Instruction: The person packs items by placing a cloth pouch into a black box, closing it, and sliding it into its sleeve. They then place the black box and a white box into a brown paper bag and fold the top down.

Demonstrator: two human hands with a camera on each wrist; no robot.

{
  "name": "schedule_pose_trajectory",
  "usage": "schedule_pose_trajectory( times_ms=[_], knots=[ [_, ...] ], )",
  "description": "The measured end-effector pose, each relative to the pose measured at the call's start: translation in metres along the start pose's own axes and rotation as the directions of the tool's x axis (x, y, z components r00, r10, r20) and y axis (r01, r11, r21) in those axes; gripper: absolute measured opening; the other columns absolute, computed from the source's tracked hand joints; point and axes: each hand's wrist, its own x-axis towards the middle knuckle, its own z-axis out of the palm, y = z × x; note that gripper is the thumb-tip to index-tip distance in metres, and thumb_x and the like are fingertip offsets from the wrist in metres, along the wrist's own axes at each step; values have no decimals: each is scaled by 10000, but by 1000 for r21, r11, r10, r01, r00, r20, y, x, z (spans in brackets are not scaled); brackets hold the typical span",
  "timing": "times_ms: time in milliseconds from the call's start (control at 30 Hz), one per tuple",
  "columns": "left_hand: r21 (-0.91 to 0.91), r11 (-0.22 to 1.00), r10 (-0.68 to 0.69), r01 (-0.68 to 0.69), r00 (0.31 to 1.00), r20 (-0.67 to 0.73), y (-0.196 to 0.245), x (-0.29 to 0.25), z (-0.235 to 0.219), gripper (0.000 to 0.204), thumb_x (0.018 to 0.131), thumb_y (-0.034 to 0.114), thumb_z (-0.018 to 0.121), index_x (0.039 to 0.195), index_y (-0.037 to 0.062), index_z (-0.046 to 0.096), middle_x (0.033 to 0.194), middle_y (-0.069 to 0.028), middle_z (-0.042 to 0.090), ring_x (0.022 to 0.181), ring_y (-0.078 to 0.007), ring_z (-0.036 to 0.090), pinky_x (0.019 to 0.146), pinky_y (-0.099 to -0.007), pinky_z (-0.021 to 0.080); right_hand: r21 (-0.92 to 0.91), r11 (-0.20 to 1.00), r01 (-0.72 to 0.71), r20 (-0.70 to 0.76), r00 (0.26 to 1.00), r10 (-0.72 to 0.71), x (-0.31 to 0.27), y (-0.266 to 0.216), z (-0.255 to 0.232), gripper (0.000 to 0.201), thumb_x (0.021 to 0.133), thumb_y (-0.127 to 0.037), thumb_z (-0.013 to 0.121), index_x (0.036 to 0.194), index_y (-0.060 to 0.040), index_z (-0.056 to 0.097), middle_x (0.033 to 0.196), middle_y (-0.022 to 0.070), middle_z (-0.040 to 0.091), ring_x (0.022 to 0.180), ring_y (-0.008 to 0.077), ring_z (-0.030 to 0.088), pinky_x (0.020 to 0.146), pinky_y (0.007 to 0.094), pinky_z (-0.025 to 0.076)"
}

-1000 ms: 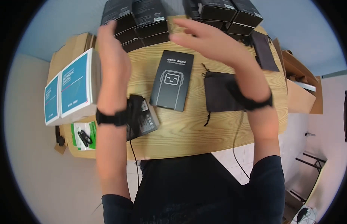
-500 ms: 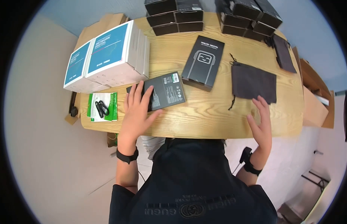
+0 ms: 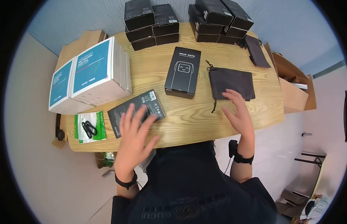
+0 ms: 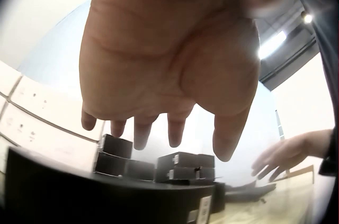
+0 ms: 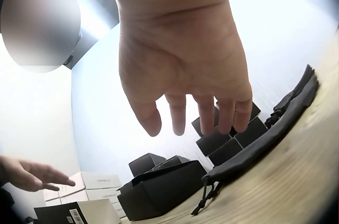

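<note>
My left hand (image 3: 132, 143), fingers spread, hovers over the near edge of a flat black box (image 3: 117, 118) with printed text and a barcode label. In the left wrist view a gap shows between the fingertips and that dark box (image 4: 106, 192). My right hand (image 3: 238, 116) holds nothing; its loosely bent fingers overlap the near edge of a dark drawstring pouch (image 3: 233, 83) in the head view. The pouch (image 5: 254, 152) lies flat below the palm in the right wrist view. Between the hands, farther back, lies a black box (image 3: 183, 72) with a smiling device drawn on its lid.
White boxes with blue labels (image 3: 92, 67) stand at the left. Before them lies a green-and-white packet (image 3: 100, 128) with a black cable (image 3: 89, 129) on it. Stacked black boxes (image 3: 151, 26) line the back. A second pouch (image 3: 257, 52) and an open carton (image 3: 298, 100) are at the right.
Both hands came back from the far side of the table. The left hand touched the printed black box, then lifted off; the box now lies nearer the table's front edge. The right hand stays near the pouch.
</note>
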Motion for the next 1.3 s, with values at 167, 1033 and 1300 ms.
schedule_pose_trajectory(
  times_ms=[167, 1033, 1300],
  knots=[
    [-158, 979, 146, -132, 986, 79, 16, 9, 15, 476, 847, 190, 770, 1296, 82, 654, 1514, -158, 489, 1501, -433, 314, 1198, -602, 266, -100, 991, 94, 90, 992, -85, 24, 4, 23, 423, 927, -154, 740, 1324, -52, 638, 1415, 161, 575, 1361, 332, 511, 1128, 411, 416],
    [-379, 925, 14, 11, 998, 65, 4, 2, 23, 244, 822, 95, 769, 1055, 46, 718, 1119, -84, 688, 1059, -307, 644, 929, -428, 487, -409, 872, -269, -300, 942, 150, 275, 243, -94, 371, 869, -385, 748, 1065, -72, 782, 896, 188, 755, 923, 346, 738, 840, 423, 560],
    [-415, 909, 90, -42, 991, 96, 9, 9, 25, 248, 823, 97, 769, 1062, 54, 720, 1122, -84, 686, 1059, -301, 650, 910, -418, 497, 8, 902, -431, -292, 862, 414, 237, 178, -94, 285, 933, -280, 721, 1042, -17, 707, 779, 45, 676, 709, 126, 635, 657, 301, 512]
  ],
)
